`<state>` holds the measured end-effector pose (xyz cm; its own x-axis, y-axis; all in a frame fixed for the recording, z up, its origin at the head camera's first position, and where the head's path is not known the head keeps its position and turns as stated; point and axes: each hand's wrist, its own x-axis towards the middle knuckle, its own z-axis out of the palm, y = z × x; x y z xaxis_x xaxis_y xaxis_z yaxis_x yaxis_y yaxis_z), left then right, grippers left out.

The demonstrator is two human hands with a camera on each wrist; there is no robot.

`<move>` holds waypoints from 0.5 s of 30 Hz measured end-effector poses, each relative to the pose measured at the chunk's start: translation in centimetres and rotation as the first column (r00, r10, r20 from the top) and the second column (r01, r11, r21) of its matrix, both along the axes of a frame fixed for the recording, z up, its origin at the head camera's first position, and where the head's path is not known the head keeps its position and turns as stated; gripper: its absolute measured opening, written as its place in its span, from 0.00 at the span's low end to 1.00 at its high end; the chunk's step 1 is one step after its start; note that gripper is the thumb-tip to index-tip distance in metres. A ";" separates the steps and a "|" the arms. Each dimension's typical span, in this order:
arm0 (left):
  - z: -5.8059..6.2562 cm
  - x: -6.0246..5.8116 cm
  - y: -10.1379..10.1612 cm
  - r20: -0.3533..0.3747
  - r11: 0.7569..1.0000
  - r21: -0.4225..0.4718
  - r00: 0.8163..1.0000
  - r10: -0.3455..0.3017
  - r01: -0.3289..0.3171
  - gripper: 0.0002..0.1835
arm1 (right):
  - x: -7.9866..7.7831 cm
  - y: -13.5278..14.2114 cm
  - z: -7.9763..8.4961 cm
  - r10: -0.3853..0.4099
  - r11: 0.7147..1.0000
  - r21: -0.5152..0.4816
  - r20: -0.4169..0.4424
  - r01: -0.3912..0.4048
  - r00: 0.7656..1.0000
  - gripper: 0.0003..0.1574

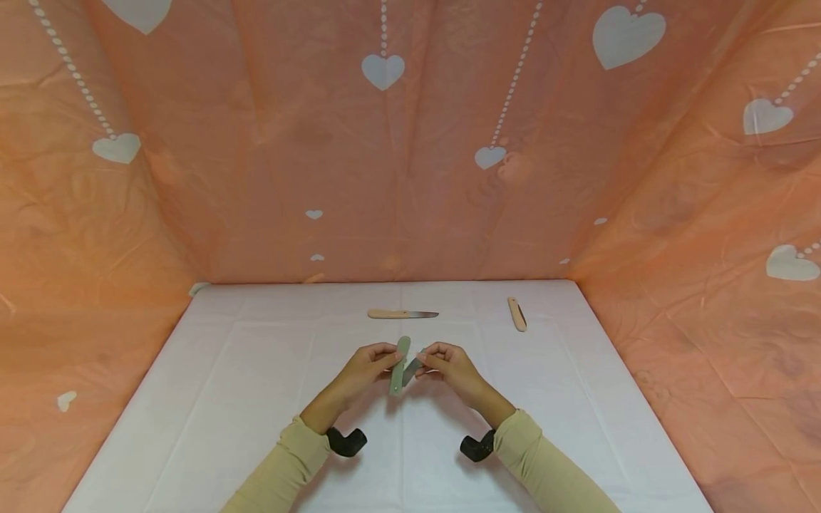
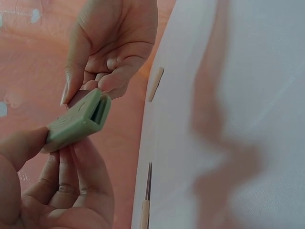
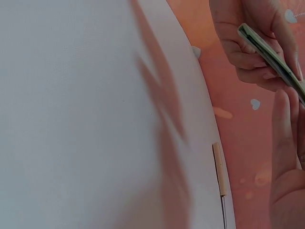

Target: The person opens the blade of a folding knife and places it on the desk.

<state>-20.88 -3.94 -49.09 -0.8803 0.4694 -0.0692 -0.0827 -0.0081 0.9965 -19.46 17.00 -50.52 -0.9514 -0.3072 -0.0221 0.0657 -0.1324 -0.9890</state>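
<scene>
A green folding knife [image 1: 398, 376] is held above the white table in the head view, its blade [image 1: 412, 369] swung partway out of the handle. My left hand [image 1: 364, 369] grips the green handle between thumb and fingers. On the other side, my right hand [image 1: 457, 367] pinches the blade with thumb and fingertips. The left wrist view shows the slot of the green handle [image 2: 76, 124] facing the camera, with the right fingers at the blade beyond it. In the right wrist view, the knife [image 3: 267, 52] is partly cut off by the frame edge.
Beyond the hands lies an unfolded knife [image 1: 388, 314] with a light wooden-looking handle, its blade pointing right. A similar knife [image 1: 517, 314], folded, lies at the table's back right. Orange cloth with white hearts [image 1: 410, 178] surrounds the white table [image 1: 269, 342] at the back and sides.
</scene>
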 end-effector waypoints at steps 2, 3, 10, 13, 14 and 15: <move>0.0 0.0 0.0 0.009 1.000 0.005 1.000 0.005 -0.005 0.18 | 0.0 0.0 -0.1 -0.003 1.000 -0.011 0.000 0.003 1.000 0.10; 0.0 -0.1 0.0 0.012 1.000 0.005 1.000 0.008 -0.008 0.18 | 0.0 0.1 -0.1 -0.004 1.000 -0.017 0.001 0.004 1.000 0.10; -0.1 -0.1 0.0 0.011 0.998 0.012 0.998 0.056 -0.056 0.18 | 0.2 0.2 0.1 0.009 0.999 -0.051 0.005 -0.008 1.000 0.07; -0.2 -0.1 0.0 0.009 0.997 0.018 0.997 0.073 -0.073 0.19 | 0.3 0.3 0.1 0.009 0.998 -0.058 0.002 -0.009 1.000 0.07; -0.3 -0.1 0.0 0.008 0.997 0.020 0.997 0.074 -0.075 0.20 | 0.3 0.3 0.1 0.006 0.998 -0.059 0.002 -0.006 1.000 0.08; -0.4 -0.1 0.0 0.007 0.997 0.025 0.997 0.075 -0.075 0.20 | 0.1 0.3 -0.2 0.002 0.998 -0.059 -0.003 -0.002 1.000 0.08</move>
<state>-21.02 -3.93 -49.45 -0.9128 0.4034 -0.0634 -0.0868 -0.0399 0.9954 -19.33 17.34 -50.71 -0.9509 -0.3096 -0.0007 0.0628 -0.1908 -0.9796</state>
